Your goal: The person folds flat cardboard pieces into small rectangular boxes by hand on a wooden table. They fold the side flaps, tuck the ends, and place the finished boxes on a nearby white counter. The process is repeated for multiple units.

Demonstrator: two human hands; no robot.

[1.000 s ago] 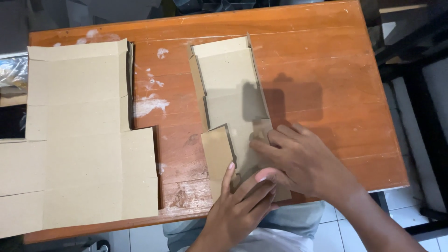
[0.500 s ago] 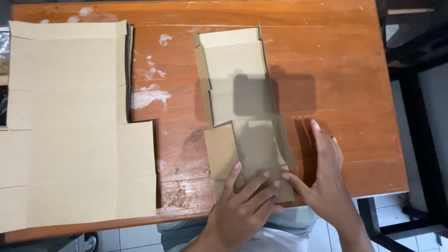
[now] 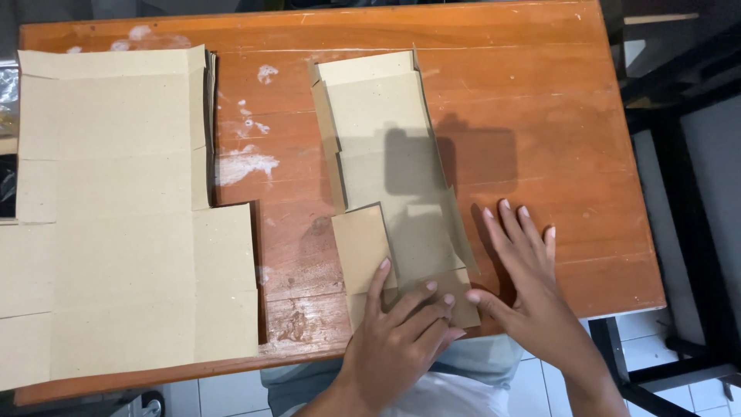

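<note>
A folded cardboard blank [image 3: 390, 177] lies flat on the counter [image 3: 556, 116], running from near the far edge down to the near edge, about the middle of its width. The left hand [image 3: 397, 340] presses flat on the blank's near end, fingers [image 3: 380, 279] spread and open, gripping nothing. The right hand [image 3: 529, 286] lies palm down on the bare wood just right of the blank, fingers spread; its thumb tip touches the blank's near right corner. A stack of flat cardboard sheets [image 3: 116, 208] covers the counter's left side, well apart from the blank, reaching past the left edge. White smears [image 3: 245, 162] mark the wood between the stack and the blank.
</note>
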